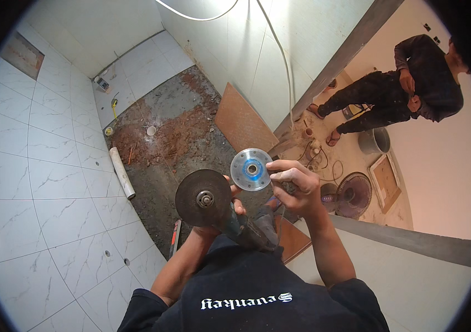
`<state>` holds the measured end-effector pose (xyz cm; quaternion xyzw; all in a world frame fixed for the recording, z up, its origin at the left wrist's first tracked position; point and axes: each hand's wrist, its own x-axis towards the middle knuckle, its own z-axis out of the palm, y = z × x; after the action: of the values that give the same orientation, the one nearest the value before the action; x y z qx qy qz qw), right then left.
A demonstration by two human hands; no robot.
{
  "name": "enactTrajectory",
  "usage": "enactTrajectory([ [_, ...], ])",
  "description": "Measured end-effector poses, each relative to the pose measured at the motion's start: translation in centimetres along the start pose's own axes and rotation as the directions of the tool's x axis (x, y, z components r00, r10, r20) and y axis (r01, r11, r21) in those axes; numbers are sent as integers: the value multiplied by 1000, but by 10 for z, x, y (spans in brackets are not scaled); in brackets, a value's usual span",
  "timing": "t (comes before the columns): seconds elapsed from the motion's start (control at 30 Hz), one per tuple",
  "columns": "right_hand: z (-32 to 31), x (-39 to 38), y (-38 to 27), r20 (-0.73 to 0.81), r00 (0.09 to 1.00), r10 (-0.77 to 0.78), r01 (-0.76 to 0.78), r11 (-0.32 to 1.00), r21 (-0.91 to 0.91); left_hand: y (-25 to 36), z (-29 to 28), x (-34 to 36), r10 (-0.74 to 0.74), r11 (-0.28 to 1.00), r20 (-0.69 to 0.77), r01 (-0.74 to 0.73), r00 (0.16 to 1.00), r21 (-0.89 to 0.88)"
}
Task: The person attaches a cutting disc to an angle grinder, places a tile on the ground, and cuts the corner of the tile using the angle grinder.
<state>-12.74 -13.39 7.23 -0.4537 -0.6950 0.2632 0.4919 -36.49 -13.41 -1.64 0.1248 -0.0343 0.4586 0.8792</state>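
Note:
My left hand (238, 206) is wrapped round an angle grinder (246, 231) from beneath, with only some fingertips showing beside the tool. The grinder's dark round plate (191, 191) faces up, and a bare metal spindle (205, 199) stands at its centre. I cannot tell whether that plate is a guard or a disc. Between the fingertips of my right hand (297, 185) is the edge of a silvery cutting disc (239, 177) with a blue ring round its centre hole. This disc is held up just right of the grinder's plate, apart from the spindle.
White marbled tiles (58, 166) cover the left wall. Below lies a rough floor of dirt and mortar (158, 160), with a white pipe (122, 172) and a brown tile (246, 117). Beyond the doorway stand a person (429, 83), a bucket (374, 141) and a fan (354, 195).

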Motion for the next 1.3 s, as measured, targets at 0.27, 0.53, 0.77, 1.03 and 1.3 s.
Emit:
enactTrajectory([
  [0.27,20,11,17,212,972,-102,114,992,-46,6,-9,6,-63,990,-125,78,990,114],
  [0.53,16,26,17,306,722,620,-691,622,368,3,-2,34,120,890,-583,173,804,422],
  [0.77,40,28,34,449,633,630,-769,576,276,6,-5,38,-50,917,-617,281,785,283],
  [1.03,35,6,67,448,706,549,-706,492,510,8,-31,31,-193,849,-616,444,764,285],
  [1.3,21,18,47,365,646,670,-734,415,538,3,-25,38,-304,836,-518,485,799,258],
])
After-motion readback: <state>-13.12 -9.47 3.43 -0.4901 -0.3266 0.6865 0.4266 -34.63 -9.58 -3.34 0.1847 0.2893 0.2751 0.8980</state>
